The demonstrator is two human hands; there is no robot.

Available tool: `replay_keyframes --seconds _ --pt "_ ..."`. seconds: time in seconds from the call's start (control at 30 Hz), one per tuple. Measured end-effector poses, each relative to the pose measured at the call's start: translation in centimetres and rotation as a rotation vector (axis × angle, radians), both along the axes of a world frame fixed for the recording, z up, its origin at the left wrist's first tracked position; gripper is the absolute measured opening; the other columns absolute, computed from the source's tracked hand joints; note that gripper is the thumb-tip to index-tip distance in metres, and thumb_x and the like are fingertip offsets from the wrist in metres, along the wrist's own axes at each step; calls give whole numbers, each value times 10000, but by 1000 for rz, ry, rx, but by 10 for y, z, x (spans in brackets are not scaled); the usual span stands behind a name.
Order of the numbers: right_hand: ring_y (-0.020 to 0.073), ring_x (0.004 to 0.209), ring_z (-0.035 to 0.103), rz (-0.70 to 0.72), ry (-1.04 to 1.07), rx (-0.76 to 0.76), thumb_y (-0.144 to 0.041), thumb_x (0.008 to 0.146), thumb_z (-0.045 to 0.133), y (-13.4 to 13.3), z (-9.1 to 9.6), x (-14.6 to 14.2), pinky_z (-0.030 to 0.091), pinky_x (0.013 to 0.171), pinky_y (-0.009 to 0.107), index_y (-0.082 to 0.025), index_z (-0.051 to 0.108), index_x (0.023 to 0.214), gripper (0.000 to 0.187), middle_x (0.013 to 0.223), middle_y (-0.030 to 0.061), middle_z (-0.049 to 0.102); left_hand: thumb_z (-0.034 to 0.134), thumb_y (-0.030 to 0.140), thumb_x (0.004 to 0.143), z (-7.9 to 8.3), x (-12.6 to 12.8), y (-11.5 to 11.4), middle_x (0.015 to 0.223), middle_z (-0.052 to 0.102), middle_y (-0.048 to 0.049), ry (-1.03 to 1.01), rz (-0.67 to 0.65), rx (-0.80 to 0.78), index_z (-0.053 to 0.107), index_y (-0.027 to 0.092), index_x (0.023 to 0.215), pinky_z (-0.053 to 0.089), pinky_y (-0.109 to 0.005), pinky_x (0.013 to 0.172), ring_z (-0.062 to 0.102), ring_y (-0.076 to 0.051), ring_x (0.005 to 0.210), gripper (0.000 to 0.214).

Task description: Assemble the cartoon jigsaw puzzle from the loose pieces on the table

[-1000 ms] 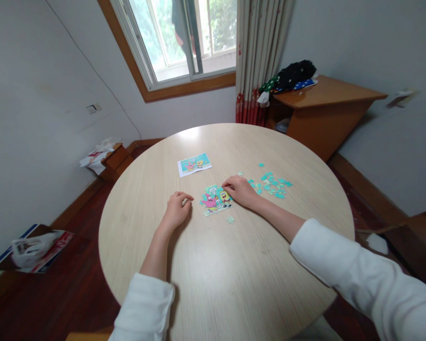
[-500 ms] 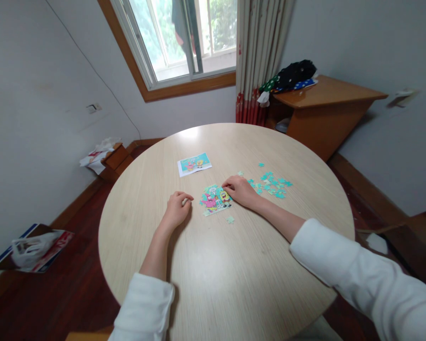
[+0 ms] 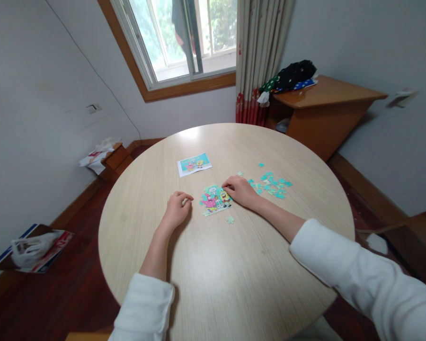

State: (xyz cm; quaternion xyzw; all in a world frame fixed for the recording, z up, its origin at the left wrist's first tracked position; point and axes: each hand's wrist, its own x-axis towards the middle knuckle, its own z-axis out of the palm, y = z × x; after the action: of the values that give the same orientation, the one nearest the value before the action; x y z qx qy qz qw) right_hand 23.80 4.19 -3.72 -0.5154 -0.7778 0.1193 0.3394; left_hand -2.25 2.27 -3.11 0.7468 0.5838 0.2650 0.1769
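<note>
A partly joined cartoon jigsaw (image 3: 214,199) lies in the middle of the round wooden table (image 3: 213,284). My right hand (image 3: 240,190) rests at its right edge, fingers curled down onto the upper right corner pieces. My left hand (image 3: 176,208) lies on the table a little left of the jigsaw, fingers curled in a loose fist, with what may be a small piece at the fingertips. One loose piece (image 3: 230,219) sits just below the jigsaw. Several loose teal pieces (image 3: 272,185) are scattered to the right of my right hand. A small reference picture (image 3: 194,164) lies beyond the jigsaw.
A wooden desk (image 3: 323,106) with dark cloth piled on it stands at the back right beside a curtain (image 3: 259,57). A window (image 3: 184,38) is behind the table. A low box with paper (image 3: 104,156) and a bag on the floor (image 3: 31,248) are at the left.
</note>
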Motion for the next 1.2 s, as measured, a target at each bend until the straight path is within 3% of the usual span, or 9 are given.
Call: replay_keyframes --seconds 0.4,0.87,1.2 --pt "180 773 608 5 -1 -29 -87 800 612 0 0 0 441 752 303 -171 741 787 155 784 62 711 513 169 817 1 1 0 963 620 -78 -3 -4 -3 735 185 871 475 -409 946 609 -221 925 229" --pt "202 878 578 139 15 146 -48 814 525 5 -11 3 431 832 355 -196 753 831 273 894 77 669 518 160 816 2 0 0 958 620 -74 14 -3 -18 736 189 885 465 -407 955 606 -218 921 231" --pt "218 921 582 135 -61 101 -52 834 512 1 -7 1 430 861 375 -184 766 852 287 927 98 668 513 180 822 1 0 0 967 619 -71 -2 -3 -5 731 195 880 458 -411 973 603 -222 954 226"
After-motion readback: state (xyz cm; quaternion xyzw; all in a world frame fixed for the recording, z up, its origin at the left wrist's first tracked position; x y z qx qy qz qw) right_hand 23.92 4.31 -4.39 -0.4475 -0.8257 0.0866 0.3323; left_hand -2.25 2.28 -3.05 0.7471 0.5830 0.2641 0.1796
